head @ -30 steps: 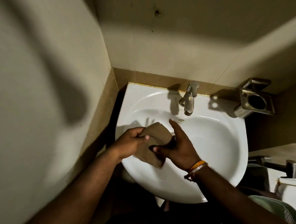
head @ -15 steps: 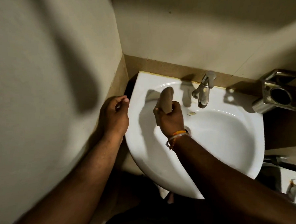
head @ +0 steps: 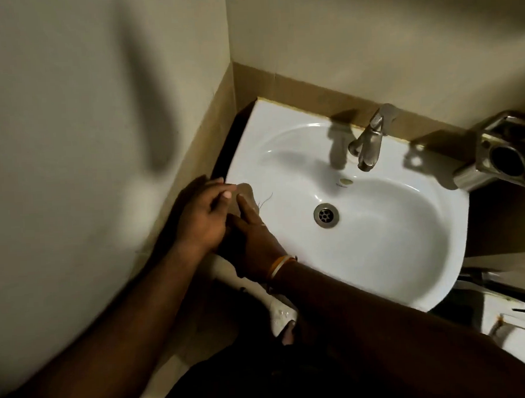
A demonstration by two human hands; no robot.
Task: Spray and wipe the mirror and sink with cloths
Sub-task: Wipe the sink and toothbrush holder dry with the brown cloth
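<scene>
A white sink (head: pixel 379 253) is fixed into the corner of a dim room, its far edge against a tan tiled band below pale walls. Both hands meet at the sink's left rim. The left hand (head: pixel 200 220) lies over the rim with its fingers curled, their tips touching a small tan cloth (head: pixel 249 199) bunched on the rim's inner slope; whether those fingers actually pinch the cloth or only rest against it cannot be told, since the right hand covers the place where they meet. The right hand (head: pixel 257 244) reaches across from the near side with its fingers fairly straight, pressing on the cloth from above; a loose thread trails off the cloth toward the bowl. An orange and white band (head: pixel 278 266) circles the right wrist. The cloth sits left of the round metal drain (head: pixel 326 214), well apart from it, and near and left of the metal faucet (head: pixel 370 138), which stands at the far rim with its spout angled down over the bowl. A small overflow hole (head: pixel 345 181) shows between faucet and drain. To the right of the sink, a metal wall holder (head: pixel 502 159) with a round dark opening is mounted on the wall. Shadows of the arms fall across the left wall.
</scene>
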